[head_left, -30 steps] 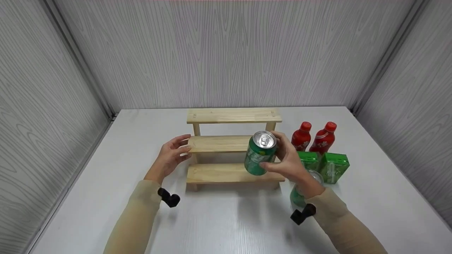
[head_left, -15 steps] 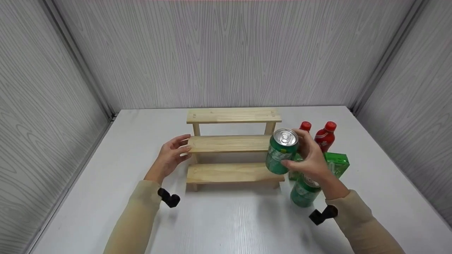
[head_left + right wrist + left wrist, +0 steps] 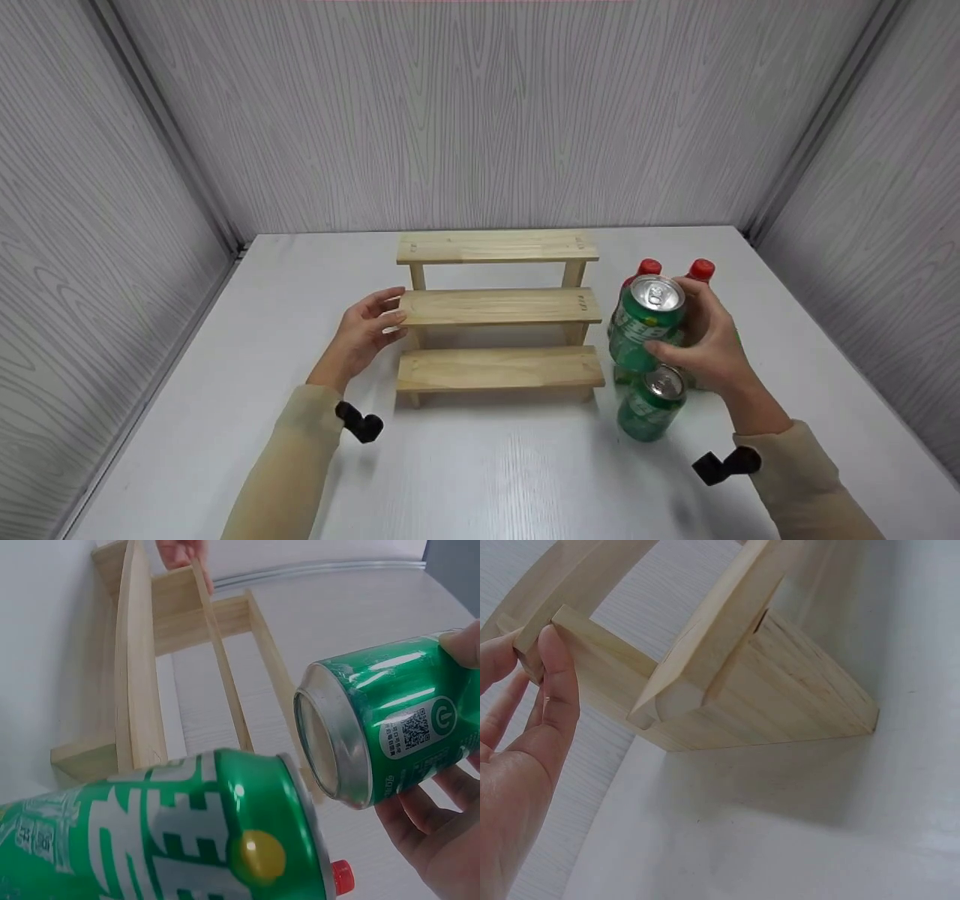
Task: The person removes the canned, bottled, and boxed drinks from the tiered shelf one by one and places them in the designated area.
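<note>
My right hand [image 3: 709,341] grips a green soda can [image 3: 645,326] from its right side, above the table. In the right wrist view its bare metal base [image 3: 321,742] is tilted into sight, with the thumb and fingers around the body. A second green can [image 3: 649,409] stands on the table just in front of and below it. On the left, my left hand [image 3: 360,337] pinches the left end of the middle step of a three-tier wooden rack [image 3: 495,369]. The left wrist view shows thumb and fingers on that board's corner [image 3: 531,652].
Behind the held can are two red-capped bottles, the left cap [image 3: 649,266] and right cap [image 3: 702,268] showing. Green cartons there are mostly hidden by the can and hand. Wood-grain panels [image 3: 480,112] wall the white table [image 3: 465,472] at the back and sides.
My right hand has carried the can to the right, from in front of the rack to over the standing can and bottles. The left hand and rack have stayed put.
</note>
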Motion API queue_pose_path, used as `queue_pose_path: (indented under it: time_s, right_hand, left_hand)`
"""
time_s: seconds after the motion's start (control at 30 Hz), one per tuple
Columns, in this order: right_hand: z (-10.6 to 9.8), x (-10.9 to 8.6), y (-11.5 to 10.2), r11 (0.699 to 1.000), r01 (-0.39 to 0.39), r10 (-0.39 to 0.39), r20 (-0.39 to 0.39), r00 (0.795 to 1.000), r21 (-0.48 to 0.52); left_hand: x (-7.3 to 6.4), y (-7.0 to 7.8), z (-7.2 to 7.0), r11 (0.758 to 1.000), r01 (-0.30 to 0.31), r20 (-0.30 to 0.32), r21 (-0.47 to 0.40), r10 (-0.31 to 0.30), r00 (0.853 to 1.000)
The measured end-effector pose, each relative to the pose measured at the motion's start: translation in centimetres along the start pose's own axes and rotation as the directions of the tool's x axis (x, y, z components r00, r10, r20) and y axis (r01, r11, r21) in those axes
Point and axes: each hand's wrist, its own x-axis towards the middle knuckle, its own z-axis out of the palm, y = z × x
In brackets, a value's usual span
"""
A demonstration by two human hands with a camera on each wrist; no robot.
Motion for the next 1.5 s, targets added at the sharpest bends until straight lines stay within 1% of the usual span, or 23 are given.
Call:
queue_pose_path:
  time_s: [0.2,0.3,0.47,0.53,0.73,0.87,1.07,1.3,1.5]
  right_hand:
    - [-1.6,-0.9,0.0,0.999,-0.025,0.028,-0.060,0.998,0.046]
    - [-2.4,-1.5,0.2,0.998,-0.015,0.020,-0.081,0.996,0.063]
    - [-3.5,-2.4,0.7,0.994,0.032,-0.021,-0.107,0.994,0.103]
    - [-3.9,-2.8,0.7,0.992,0.034,-0.018,-0.131,0.991,0.120]
    - [-5.0,-3.9,0.8,0.991,-0.010,0.037,-0.200,0.979,0.134]
    - [-5.5,-4.6,0.9,0.991,-0.017,0.048,-0.227,0.973,0.134]
    - [-6.3,-5.5,0.8,0.991,-0.061,0.093,-0.293,0.951,0.115]
    - [-7.1,-6.8,1.6,0.988,-0.129,0.149,-0.299,0.943,0.088]
    - [-7.4,-7.8,2.4,0.981,-0.180,0.192,-0.315,0.929,0.067]
  left_hand:
    - [0.1,-0.1,0.0,1.000,0.000,-0.001,0.011,0.000,1.000]
    - [0.1,-0.1,0.0,1.000,0.006,-0.010,0.012,-0.006,1.000]
    - [0.1,-0.1,0.0,1.000,0.007,-0.013,0.019,-0.007,1.000]
    - [0.1,-0.1,-0.1,1.000,0.006,-0.009,0.019,-0.005,1.000]
    - [0.0,0.0,-0.2,1.000,0.009,-0.005,0.026,-0.009,1.000]
    - [-0.1,0.0,-0.3,0.999,0.005,-0.001,0.042,-0.005,1.000]
    - [0.0,0.1,-0.4,0.999,0.008,-0.004,0.037,-0.007,1.000]
    - [-0.2,0.1,-0.4,0.999,0.007,-0.004,0.042,-0.007,1.000]
    - [-0.2,0.1,-0.4,0.999,-0.003,0.007,0.047,0.002,1.000]
